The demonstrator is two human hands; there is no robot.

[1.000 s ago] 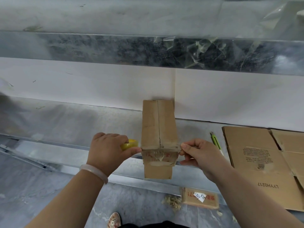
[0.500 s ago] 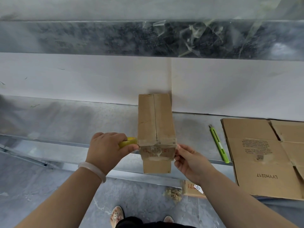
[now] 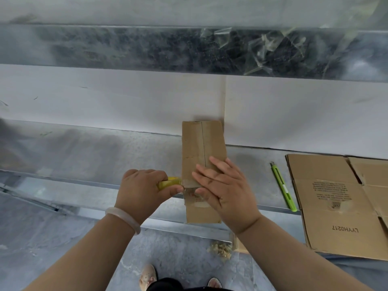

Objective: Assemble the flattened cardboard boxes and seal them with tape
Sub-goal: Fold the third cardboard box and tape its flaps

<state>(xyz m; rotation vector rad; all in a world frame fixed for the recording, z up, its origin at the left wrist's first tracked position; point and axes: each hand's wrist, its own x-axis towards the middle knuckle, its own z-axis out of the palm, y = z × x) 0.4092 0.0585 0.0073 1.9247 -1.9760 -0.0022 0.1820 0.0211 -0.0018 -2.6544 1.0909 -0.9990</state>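
A small assembled cardboard box [image 3: 201, 143] stands on the metal table [image 3: 105, 156], its near end past the table's front edge. My left hand [image 3: 142, 192] grips a yellow tape roll [image 3: 169, 182] just left of the box. A strip of clear tape [image 3: 190, 184] runs from the roll across the box's near end. My right hand [image 3: 224, 185] lies flat with straight fingers on the box's top near corner, pressing on the tape. The box's top seam [image 3: 202, 143] shows as a dark line.
A green utility knife [image 3: 283, 186] lies on the table right of the box. Flattened cardboard boxes [image 3: 344, 204] are stacked at the right, overhanging the edge. A white wall panel [image 3: 105, 97] backs the table. Another carton [image 3: 241, 246] and scraps [image 3: 220, 248] lie on the floor below.
My right hand moved from pinching the tape at the box's right side up onto the box's top and now presses flat. The left hand stayed beside the box with the roll.
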